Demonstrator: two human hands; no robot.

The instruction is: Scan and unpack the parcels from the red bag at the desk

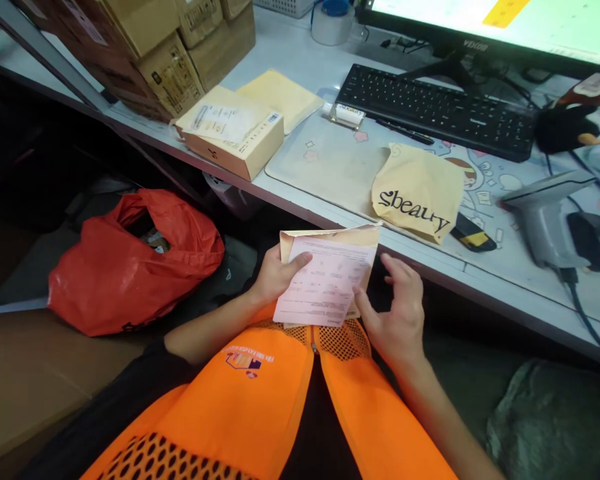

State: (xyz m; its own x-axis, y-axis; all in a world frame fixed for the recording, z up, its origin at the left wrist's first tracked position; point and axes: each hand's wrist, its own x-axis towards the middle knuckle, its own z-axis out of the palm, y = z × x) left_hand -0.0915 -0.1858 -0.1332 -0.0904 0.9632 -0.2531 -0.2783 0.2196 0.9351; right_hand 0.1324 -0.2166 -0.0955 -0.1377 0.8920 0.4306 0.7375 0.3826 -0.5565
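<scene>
My left hand (279,272) grips the left side of a printed paper sheet (325,280), its thumb lying on top. Behind the sheet sits a cream envelope (347,235), held together with it above my lap. Over at the right edge of the sheet, my right hand (397,303) has its fingers apart, and the thumb tip is at or just against the paper. A cream paper bag (420,190) with "sbeauty" lettering lies on the desk beyond, partly over a black and yellow box cutter (473,233).
A cardboard box (240,150) with papers on top stands at the desk edge, beside a flat cream envelope (285,100). Farther back are a keyboard (440,110) and stacked cartons (180,53). A barcode scanner (550,210) is at right; a red plastic bag (140,273) sits below left.
</scene>
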